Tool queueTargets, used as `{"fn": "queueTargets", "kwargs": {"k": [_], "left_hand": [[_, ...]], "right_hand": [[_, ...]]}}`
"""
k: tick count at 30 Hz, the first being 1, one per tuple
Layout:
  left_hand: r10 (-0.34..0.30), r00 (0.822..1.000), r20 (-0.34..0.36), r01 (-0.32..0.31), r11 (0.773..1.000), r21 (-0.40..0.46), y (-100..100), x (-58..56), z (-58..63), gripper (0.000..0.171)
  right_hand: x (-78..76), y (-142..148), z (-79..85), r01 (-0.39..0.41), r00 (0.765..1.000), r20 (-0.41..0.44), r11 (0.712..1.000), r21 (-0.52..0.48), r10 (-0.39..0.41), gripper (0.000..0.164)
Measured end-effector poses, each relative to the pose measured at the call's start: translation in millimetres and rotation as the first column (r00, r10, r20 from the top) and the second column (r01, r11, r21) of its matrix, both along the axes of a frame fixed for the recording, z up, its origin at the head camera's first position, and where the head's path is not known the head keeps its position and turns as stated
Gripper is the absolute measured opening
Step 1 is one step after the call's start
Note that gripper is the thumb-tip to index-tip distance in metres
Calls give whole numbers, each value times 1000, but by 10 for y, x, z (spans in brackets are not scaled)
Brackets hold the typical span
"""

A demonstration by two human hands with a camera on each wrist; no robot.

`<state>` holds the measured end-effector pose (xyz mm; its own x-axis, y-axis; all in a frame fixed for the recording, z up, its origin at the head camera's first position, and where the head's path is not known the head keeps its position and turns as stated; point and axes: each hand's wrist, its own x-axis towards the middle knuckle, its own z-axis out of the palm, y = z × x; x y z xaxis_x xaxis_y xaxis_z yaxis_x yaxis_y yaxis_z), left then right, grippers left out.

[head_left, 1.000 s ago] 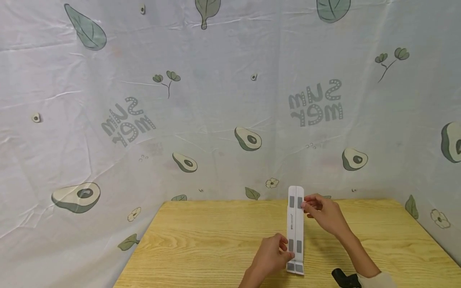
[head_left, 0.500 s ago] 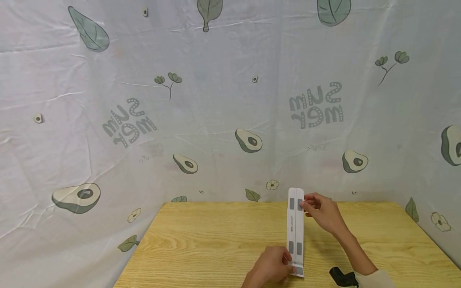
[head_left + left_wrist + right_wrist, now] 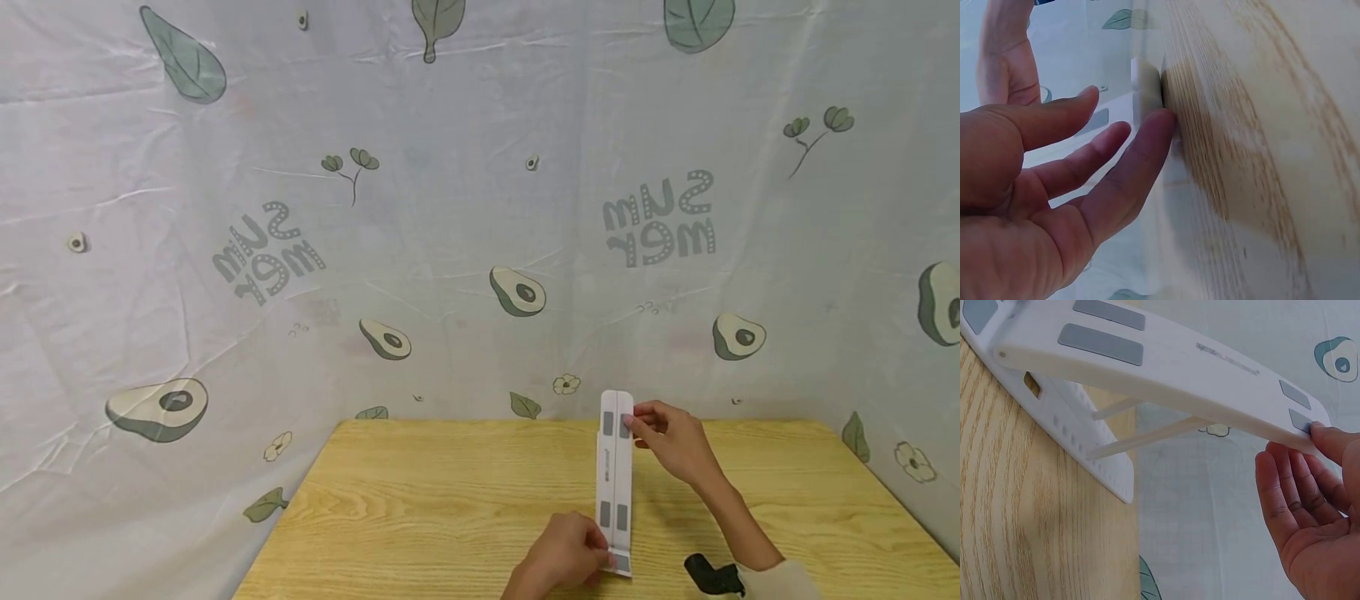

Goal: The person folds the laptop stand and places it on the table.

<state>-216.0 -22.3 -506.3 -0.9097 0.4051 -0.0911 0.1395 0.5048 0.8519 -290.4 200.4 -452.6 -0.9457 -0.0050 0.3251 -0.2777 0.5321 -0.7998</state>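
Observation:
A white folding laptop stand (image 3: 617, 475) with grey pads stands on the wooden table. Its long top is tilted up, and the right wrist view shows thin support struts (image 3: 1154, 440) between it and the slotted base (image 3: 1094, 431). My right hand (image 3: 675, 443) pinches the raised far end, thumb on a grey pad and fingers beneath the edge. At the near end, my left hand (image 3: 562, 550) holds the stand by its lower lip (image 3: 619, 563), its thumb at the pad there. From the left wrist, my left hand (image 3: 1072, 181) has a fingertip against the white end, close to the tabletop.
The light wooden table (image 3: 420, 500) reaches back to a pale curtain (image 3: 450, 208) printed with avocados and leaves. A black strap-like device (image 3: 712, 575) sits at my right wrist, by the sleeve (image 3: 780, 581).
My left hand has slid toward me along the stand, from the lower pads down to the lip. The right hand keeps its hold on the far end.

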Motion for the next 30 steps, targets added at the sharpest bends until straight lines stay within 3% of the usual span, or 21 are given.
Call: {"fn": "queueTargets", "kwargs": {"k": [9, 21, 30], "left_hand": [[40, 999, 35, -40, 999, -9, 4, -7, 11, 19], [71, 995, 75, -76, 995, 65, -30, -32, -10, 17], [81, 994, 68, -88, 990, 112, -56, -62, -37, 17]], "right_hand": [[28, 10, 20, 15, 1000, 15, 1000, -2, -15, 31], [48, 86, -12, 14, 1000, 5, 1000, 0, -14, 37], [104, 133, 3, 34, 999, 24, 999, -8, -33, 38]]}}
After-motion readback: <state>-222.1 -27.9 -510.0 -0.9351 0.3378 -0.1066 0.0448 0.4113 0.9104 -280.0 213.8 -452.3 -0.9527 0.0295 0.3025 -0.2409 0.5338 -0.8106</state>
